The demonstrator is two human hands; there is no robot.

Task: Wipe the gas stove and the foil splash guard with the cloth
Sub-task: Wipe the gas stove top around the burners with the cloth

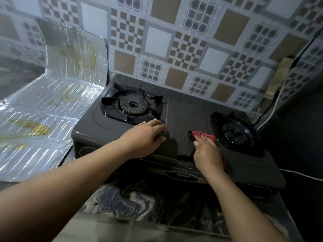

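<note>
Patterned tiles [174, 37] back our worktop, and a marbled counter [139, 198] runs under the stove. Starting at the left, the foil guard [52, 102] leans folded against the wall corner, its lower panel lying flat beside the stove. Yellow-brown grease streaks show on both its upright and flat panels, so we judge the guard not yet wiped.

Next comes the stove [183, 112], dark and matte. Our left hand [145, 135] lies flat on its top just in front of the left burner [132, 105], fingers relaxed and grasping nothing; it seems to steady the stove. Between the burners, our right hand [208, 151] presses palm-down on the red cloth [204, 134], fingers spread over it, not clenched around it. The cloth touches the centre panel, peeking out ahead of the fingertips and at the wrist side. At the far right sits the right burner [237, 131], with a white cable [272, 109] trailing behind it.

We judge the wiping to be under way on the middle of the stove top; whether any part is already clean we cannot tell in this dim light. Both burner surrounds, the front panel and the whole guard appear left to do.

For room, the flat centre strip is open, bounded by burner grates on both sides. The cloth has free travel toward the front edge; the grate prongs could snag it.
</note>
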